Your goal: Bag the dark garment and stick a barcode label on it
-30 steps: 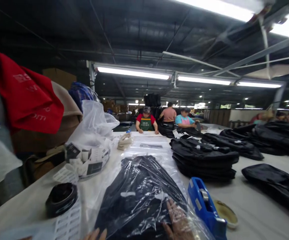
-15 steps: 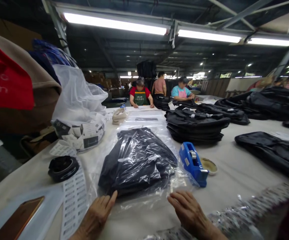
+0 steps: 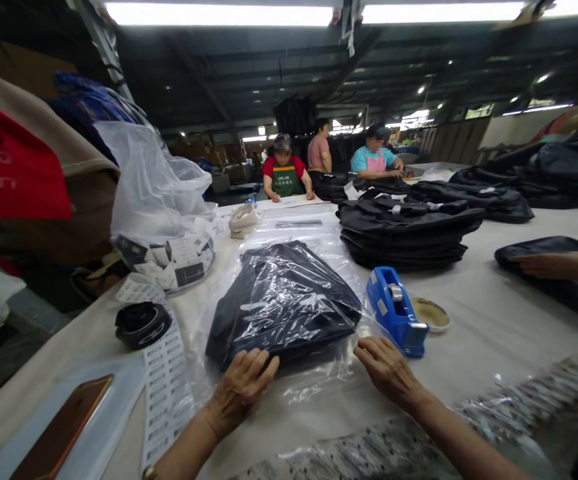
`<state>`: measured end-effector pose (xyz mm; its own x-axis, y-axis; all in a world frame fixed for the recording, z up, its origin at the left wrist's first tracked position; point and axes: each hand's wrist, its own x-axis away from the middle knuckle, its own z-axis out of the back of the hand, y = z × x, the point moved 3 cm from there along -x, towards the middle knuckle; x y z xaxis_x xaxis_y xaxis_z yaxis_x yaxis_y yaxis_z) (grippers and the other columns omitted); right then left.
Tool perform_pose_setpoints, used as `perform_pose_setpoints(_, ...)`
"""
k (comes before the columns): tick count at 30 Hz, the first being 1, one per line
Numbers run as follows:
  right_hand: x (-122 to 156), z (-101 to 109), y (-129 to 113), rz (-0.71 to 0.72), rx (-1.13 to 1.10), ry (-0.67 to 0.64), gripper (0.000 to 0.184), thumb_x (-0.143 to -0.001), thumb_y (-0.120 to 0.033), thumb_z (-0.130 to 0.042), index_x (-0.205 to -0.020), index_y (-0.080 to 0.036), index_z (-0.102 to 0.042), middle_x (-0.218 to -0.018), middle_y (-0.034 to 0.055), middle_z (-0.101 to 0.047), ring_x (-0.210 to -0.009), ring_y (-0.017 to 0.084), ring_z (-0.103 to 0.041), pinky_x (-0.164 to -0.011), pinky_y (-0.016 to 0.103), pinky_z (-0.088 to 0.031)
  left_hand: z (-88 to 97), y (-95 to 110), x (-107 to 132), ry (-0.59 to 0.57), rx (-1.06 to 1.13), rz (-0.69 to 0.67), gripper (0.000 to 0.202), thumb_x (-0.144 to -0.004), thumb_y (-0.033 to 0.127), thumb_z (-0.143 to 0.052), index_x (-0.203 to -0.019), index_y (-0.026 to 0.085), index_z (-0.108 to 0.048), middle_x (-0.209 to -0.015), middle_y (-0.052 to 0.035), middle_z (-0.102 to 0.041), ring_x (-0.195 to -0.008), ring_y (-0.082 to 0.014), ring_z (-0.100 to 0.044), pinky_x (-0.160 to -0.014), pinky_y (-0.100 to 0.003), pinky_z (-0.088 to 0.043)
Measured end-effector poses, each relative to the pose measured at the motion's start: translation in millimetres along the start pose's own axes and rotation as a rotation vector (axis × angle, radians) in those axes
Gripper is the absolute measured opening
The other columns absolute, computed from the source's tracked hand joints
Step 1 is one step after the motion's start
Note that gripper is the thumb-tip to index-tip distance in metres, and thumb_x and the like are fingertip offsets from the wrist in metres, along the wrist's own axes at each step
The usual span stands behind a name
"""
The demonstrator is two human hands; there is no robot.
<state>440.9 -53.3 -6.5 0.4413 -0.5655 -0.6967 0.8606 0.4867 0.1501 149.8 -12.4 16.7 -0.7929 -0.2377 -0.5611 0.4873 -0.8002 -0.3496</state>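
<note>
A folded black item (image 3: 289,300), which looks like a fabric bag, lies flat in a clear plastic bag (image 3: 319,393) on the table in front of me. My left hand (image 3: 245,383) rests at its near left edge, fingers bent a little over the plastic, not clasped. At the near right corner, my right hand (image 3: 386,368) lies low on the clear plastic, fingers stretched out side by side. Its fingertips touch the film; their undersides are hidden. Right of the wrapped item stands a blue tape dispenser (image 3: 393,310).
Left lie a sticker strip (image 3: 163,393), a black roll (image 3: 143,325), a phone (image 3: 63,430) and a plastic sack of tags (image 3: 169,247). A tape roll (image 3: 431,315) and stacked black bags (image 3: 409,233) are right. A co-worker's hand (image 3: 559,265) touches another black bag.
My left hand has slid right along the wrapped item's near edge. My right hand remains by the near right corner. A co-worker's hand has come onto the black bag at the right; the view has tilted down.
</note>
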Motion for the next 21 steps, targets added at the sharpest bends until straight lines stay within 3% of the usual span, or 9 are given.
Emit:
perform_pose_setpoints(2, 4, 3, -3, 0.022, -0.028, -0.036, 0.019, -0.088, -0.014, -0.042, -0.098, -0.016, -0.059, -0.096, 0.0084, -0.063, -0.092, 0.019, -0.054, -0.081, 0.034, -0.04, -5.1, 0, -5, -0.009, -0.005, -0.061, 0.032, -0.088, 0.006, -0.033, -0.109, 0.013, -0.057, -0.101, -0.0091, -0.057, -0.097, -0.021, -0.049, -0.084, -0.034, -0.037)
perform_pose_setpoints(5, 12, 4, -7, 0.129, -0.049, -0.162, 0.029, -0.085, -0.03, -0.05, -0.112, -0.019, -0.055, -0.117, 0.0099, -0.058, -0.113, 0.024, -0.046, -0.096, 0.046, -0.034, -12.0, -1, -7, -0.036, -0.022, -0.078, 0.03, -0.088, 0.005, -0.033, -0.102, 0.014, -0.058, -0.098, -0.0074, -0.058, -0.093, -0.0195, -0.049, -0.08, -0.033, -0.037)
perform_pose_setpoints(7, 18, 2, -9, 0.19, -0.022, -0.207, 0.026, -0.086, -0.025, -0.048, -0.111, -0.022, -0.055, -0.125, 0.0078, -0.054, -0.121, 0.024, -0.04, -0.101, 0.051, -0.028, -16.0, 0, -6, -0.082, -0.024, -0.077, 0.03, -0.088, 0.005, -0.033, -0.103, 0.015, -0.058, -0.099, -0.0063, -0.059, -0.093, -0.019, -0.049, -0.079, -0.033, -0.036)
perform_pose_setpoints(9, 19, 0, -10, 0.187, 0.02, -0.167, 0.024, -0.087, -0.015, -0.041, -0.103, -0.022, -0.057, -0.125, 0.0059, -0.055, -0.123, 0.022, -0.038, -0.103, 0.052, -0.026, -19.0, 3, -4, -0.137, -0.021, -0.064, 0.026, -0.089, 0.009, -0.037, -0.105, 0.016, -0.057, -0.101, -0.0054, -0.06, -0.093, -0.0196, -0.049, -0.079, -0.034, -0.035)
perform_pose_setpoints(12, 12, -4, -11, 0.153, 0.008, -0.086, 0.025, -0.089, -0.011, -0.037, -0.096, -0.021, -0.058, -0.123, 0.0049, -0.057, -0.122, 0.02, -0.04, -0.104, 0.05, -0.027, -21.9, 7, -1, -0.232, -0.013, 0.002, 0.028, -0.09, 0.033, -0.045, -0.109, 0.017, -0.055, -0.106, -0.0058, -0.06, -0.096, -0.0226, -0.049, -0.081, -0.037, -0.035)
perform_pose_setpoints(14, 2, -5, -10, 0.13, -0.073, -0.106, 0.024, -0.089, -0.01, -0.036, -0.093, -0.02, -0.058, -0.116, 0.0049, -0.06, -0.114, 0.018, -0.048, -0.104, 0.046, -0.028, -22.4, 11, -1, -0.273, -0.005, 0.041, 0.047, -0.084, 0.055, -0.046, -0.109, 0.016, -0.056, -0.109, -0.0074, -0.06, -0.098, -0.0252, -0.048, -0.083, -0.04, -0.034)
perform_pose_setpoints(17, -12, -9, -2, 0.019, -0.194, -0.216, 0.027, -0.092, -0.013, -0.032, -0.081, -0.019, -0.056, -0.086, 0.0022, -0.065, -0.082, 0.013, -0.057, -0.096, 0.036, -0.035, -22.5, 19, -1, -0.273, -0.017, 0.085, 0.067, -0.073, 0.073, -0.044, -0.106, 0.016, -0.057, -0.111, -0.0098, -0.059, -0.101, -0.0288, -0.047, -0.084, -0.044, -0.033)
perform_pose_setpoints(19, -18, -12, 5, -0.067, -0.205, -0.271, 0.032, -0.094, -0.016, -0.029, -0.075, -0.019, -0.054, -0.069, -0.0001, -0.06, -0.066, 0.011, -0.054, -0.088, 0.031, -0.037, -24.7, 24, 0, -0.263, -0.036, 0.12, 0.07, -0.069, 0.075, -0.046, -0.107, 0.017, -0.058, -0.112, -0.0106, -0.059, -0.102, -0.0307, -0.047, -0.084, -0.046, -0.033)
perform_pose_setpoints(21, -19, -16, 11, -0.113, -0.183, -0.298, 0.034, -0.094, -0.019, -0.028, -0.072, -0.018, -0.053, -0.063, 0.0, -0.058, -0.06, 0.011, -0.052, -0.079, 0.028, -0.038, -28.7, 28, 3, -0.247, -0.059, 0.161, 0.058, -0.074, 0.065, -0.053, -0.107, 0.018, -0.058, -0.112, -0.01, -0.059, -0.102, -0.0303, -0.047, -0.084, -0.045, -0.034)
